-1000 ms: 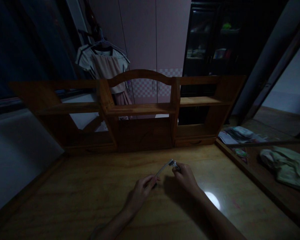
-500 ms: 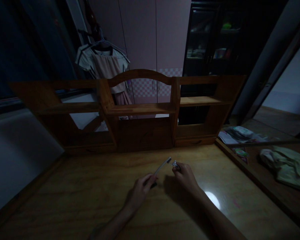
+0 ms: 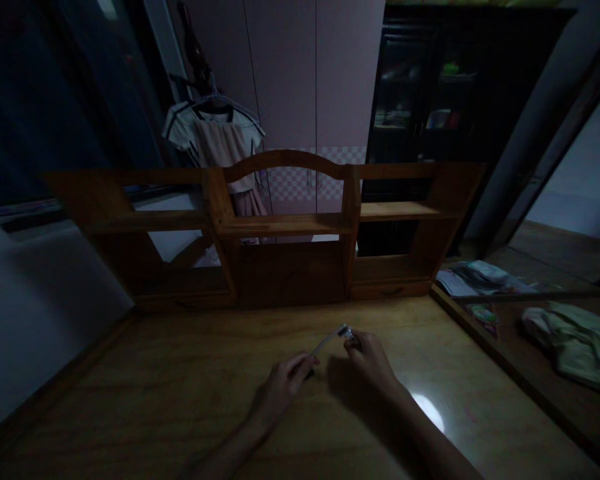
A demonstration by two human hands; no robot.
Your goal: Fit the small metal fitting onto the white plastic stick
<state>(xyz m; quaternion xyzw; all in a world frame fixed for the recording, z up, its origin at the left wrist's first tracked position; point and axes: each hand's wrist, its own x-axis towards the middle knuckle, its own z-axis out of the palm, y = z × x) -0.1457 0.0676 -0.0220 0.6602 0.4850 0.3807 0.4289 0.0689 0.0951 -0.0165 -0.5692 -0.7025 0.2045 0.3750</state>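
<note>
A toothbrush [image 3: 326,343] with a pale, slim handle and dark bristles slants up and right from my left hand [image 3: 286,385], whose fingers are closed around its lower part. Something dark shows beneath those fingers; I cannot make out whether it belongs to the handle. My right hand [image 3: 371,359] pinches a small shiny piece [image 3: 349,333], clear or silvery, perhaps a brush cap. The brush head meets or overlaps this piece in the view; whether it is inside it is too small to tell. Both hands are above the wooden tabletop [image 3: 190,387].
A wooden shelf unit [image 3: 285,225] with open compartments stands along the table's back edge. To the right, beyond a raised wooden edge [image 3: 480,340], lie papers [image 3: 457,283] and a light green cloth [image 3: 580,340]. Clothes [image 3: 220,137] hang behind. A bright reflection glows beside my right forearm.
The brush head and the small shiny piece, apart before, have come together at my right fingertips. The head view has tilted up slightly.
</note>
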